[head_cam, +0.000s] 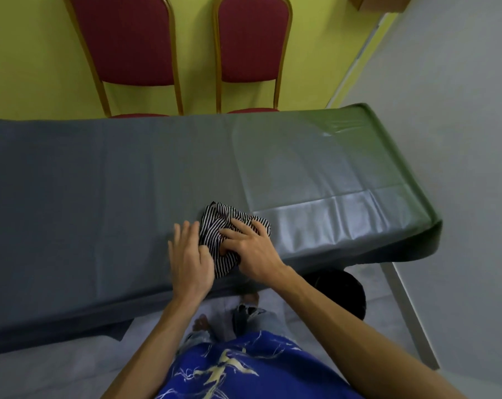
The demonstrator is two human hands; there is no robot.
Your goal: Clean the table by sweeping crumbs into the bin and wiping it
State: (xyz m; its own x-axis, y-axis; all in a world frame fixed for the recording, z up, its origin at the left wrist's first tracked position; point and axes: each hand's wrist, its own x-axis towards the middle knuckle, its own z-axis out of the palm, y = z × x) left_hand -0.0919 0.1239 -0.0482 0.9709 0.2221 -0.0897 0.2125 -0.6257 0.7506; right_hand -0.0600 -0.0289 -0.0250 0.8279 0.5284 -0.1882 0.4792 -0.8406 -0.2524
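A crumpled black-and-white striped cloth [219, 223] lies on the grey-covered table [100, 182], close to its near edge. My right hand [249, 246] presses down on the cloth with spread fingers. My left hand [188, 254] rests flat on the table at the cloth's left side, its fingers touching the cloth's edge. A dark round bin [345, 295] stands on the floor under the table's near right part, partly hidden by my right forearm. No crumbs show on the table.
Two red chairs with gold frames [128, 53] [252, 47] stand behind the table against the yellow-green wall. The table's right end [402, 168] has a shiny green-grey cover. A table leg [408, 312] runs down at the right.
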